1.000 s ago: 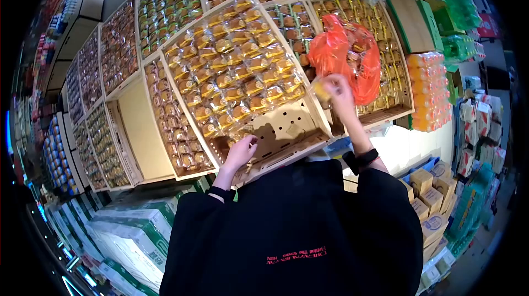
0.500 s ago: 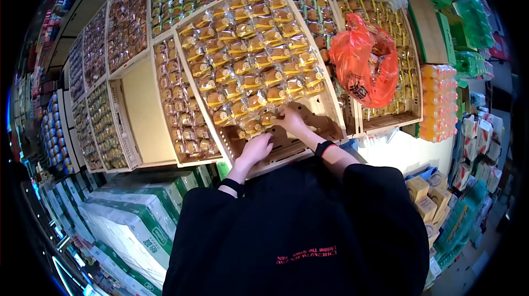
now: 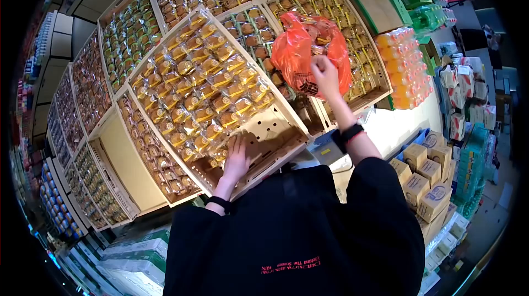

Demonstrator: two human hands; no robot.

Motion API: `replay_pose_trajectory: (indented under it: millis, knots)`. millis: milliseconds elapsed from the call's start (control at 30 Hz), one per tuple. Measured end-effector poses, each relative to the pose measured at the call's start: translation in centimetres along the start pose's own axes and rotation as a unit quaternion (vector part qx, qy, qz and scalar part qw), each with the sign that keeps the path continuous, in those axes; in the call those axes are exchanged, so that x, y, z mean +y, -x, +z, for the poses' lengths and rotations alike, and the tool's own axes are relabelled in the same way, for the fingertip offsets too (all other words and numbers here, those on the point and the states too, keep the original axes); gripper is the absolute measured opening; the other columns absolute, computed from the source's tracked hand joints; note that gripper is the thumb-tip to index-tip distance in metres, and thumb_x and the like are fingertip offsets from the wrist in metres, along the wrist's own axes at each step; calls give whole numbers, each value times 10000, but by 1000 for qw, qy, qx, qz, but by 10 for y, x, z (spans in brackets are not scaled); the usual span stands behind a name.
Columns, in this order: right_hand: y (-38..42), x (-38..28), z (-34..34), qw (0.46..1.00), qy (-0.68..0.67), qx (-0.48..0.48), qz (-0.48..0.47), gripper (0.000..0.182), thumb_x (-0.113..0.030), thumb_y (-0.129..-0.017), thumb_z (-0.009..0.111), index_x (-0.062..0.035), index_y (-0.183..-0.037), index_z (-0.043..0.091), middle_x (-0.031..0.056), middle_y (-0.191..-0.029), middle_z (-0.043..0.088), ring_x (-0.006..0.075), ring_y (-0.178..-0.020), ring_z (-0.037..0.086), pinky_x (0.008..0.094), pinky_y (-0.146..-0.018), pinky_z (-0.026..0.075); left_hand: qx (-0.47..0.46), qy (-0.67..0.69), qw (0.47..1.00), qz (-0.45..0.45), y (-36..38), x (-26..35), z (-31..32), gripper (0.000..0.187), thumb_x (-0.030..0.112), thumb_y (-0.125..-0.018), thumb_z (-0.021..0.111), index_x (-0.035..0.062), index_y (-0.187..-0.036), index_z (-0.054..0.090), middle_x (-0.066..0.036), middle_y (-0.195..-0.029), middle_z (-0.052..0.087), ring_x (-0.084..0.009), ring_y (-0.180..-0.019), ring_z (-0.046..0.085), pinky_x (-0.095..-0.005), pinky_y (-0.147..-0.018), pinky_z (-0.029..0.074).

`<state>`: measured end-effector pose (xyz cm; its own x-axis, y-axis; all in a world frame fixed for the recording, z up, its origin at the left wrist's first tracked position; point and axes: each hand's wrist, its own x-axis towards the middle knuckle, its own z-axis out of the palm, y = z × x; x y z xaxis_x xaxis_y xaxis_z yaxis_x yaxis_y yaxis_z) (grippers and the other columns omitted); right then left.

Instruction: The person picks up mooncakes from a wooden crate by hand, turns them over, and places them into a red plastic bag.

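- Wrapped cakes (image 3: 201, 78) lie just beside your left hand (image 3: 237, 159), its fingers loosely outstretched.
- Your right hand (image 3: 326, 77) curls over the red bag (image 3: 289, 48); whether it grips anything, you cannot tell.
- Your wooden crate (image 3: 278, 122) holds those cakes.

The front crate (image 3: 274, 164) offers free room above its bare floor (image 3: 262, 129), just to the right of the left hand (image 3: 237, 158). Beyond it, closely packed wrapped cakes (image 3: 201, 84) leave hardly any gap. The crate's side wall (image 3: 290, 113) stands between this space and the red plastic bag (image 3: 292, 53), which the right hand (image 3: 325, 75) partly covers.
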<state>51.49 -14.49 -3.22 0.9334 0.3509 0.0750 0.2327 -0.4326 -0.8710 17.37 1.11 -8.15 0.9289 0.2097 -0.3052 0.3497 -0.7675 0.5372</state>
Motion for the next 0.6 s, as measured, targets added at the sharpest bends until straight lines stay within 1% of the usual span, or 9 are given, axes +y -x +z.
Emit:
replay_pose_trajectory:
  millis: [33,67,133,233,300,333,500,567,600]
  knots:
    - [-15,9,-4,998,24,25,-43,141,-89,-782,582,-14,-901,587,92,-814,626,170,-693,601,288,-660,479,-2,-4,1000,0,5,-1,-2,611,117,-745,580,27,-1306,355,-204,-1374,298,-356,-1292,258,-440,-1043,281]
    - [-29,25,-4,999,16,23,-18,170,-82,-765,573,-27,-924,593,110,-888,634,244,-793,618,343,-734,486,13,33,999,-14,12,-1,-5,560,107,-751,576,33,-1274,386,-207,-1346,327,-367,-1262,289,-442,-1030,292]
    - [-48,50,-1,997,58,26,-38,180,-82,-757,574,-31,-928,594,121,-916,627,261,-848,603,363,-767,476,55,35,997,-48,30,7,-7,402,84,-769,564,44,-1160,479,-191,-1278,397,-378,-1193,353,-438,-1001,312]
    - [-68,80,11,991,116,-17,-62,238,-94,-744,572,-60,-980,586,151,-1012,592,318,-986,537,414,-843,441,70,56,995,-46,67,26,-16,354,81,-767,565,57,-1117,518,-172,-1268,413,-364,-1197,355,-428,-1008,304]
    - [-68,94,20,960,265,1,-89,282,-107,-753,564,-78,-1034,564,157,-1052,569,336,-995,527,417,-837,444,85,67,991,-75,89,35,-13,302,77,-766,565,63,-1068,552,-155,-1262,424,-352,-1200,359,-425,-1003,312]
    - [-71,97,19,952,302,-45,20,304,-117,-768,552,-79,-1070,542,161,-1096,549,356,-1016,511,435,-836,435,94,68,990,-86,97,38,-10,282,68,-780,556,57,-1062,557,-157,-1249,432,-346,-1193,368,-418,-1001,318]
    - [-74,104,-2,952,300,-22,-54,211,-134,-818,527,-48,-1003,579,178,-993,595,376,-924,551,444,-783,444,146,123,956,-223,136,56,-19,249,42,-794,543,77,-1038,577,-136,-1245,446,-333,-1173,401,-402,-992,336]
    - [-69,94,-18,978,178,88,-55,178,-127,-837,512,-37,-953,613,199,-901,617,408,-835,563,413,-775,452,163,76,959,-220,139,52,-16,242,41,-795,545,81,-1032,576,-133,-1253,445,-322,-1178,409,-382,-971,362]
    - [-64,86,-25,980,141,134,-44,201,-150,-876,502,7,-927,618,173,-815,638,334,-710,610,370,-690,482,170,98,954,-226,136,53,-16,241,42,-797,546,76,-1034,573,-134,-1252,444,-321,-1171,417,-380,-966,367]
